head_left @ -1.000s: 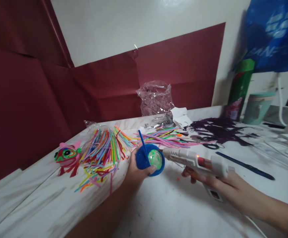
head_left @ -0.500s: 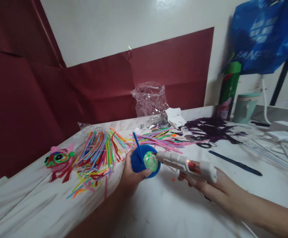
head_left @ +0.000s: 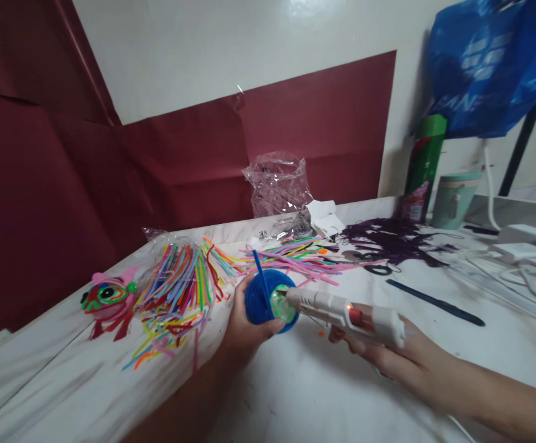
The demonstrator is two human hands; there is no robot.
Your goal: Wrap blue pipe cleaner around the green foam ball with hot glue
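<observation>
- Hidden: the left hand is curled partway closed around the cup-like, ridged blue round piece just below the middle of the frame, its thumb on the near rim; the fingertips behind are out of sight.
- Hidden: the right hand, right of centre and lower, is closed around a white plastic glue gun with a red part and a lit orange lamp; the handle is mostly covered.
- Hard to make out: the nozzle lies in front of the shiny green-and-clear rounded centre of the round piece; whether it touches cannot be told.
- Cut off: both forearms leave the frame at its lower and right edges; the blue plastic bag is cropped in the upper right.
- One straight blue fuzzy stick crosses the round piece and sticks up beyond its far rim.
- One pink, red and green animal figure stands at the left, showing two red legs.
- Multicoloured fuzzy stems lie left of centre, too many and overlapping to count.
- One dark purple stringy heap, one long dark blue strip, one green canister and one pale green cup occupy the right side.
</observation>
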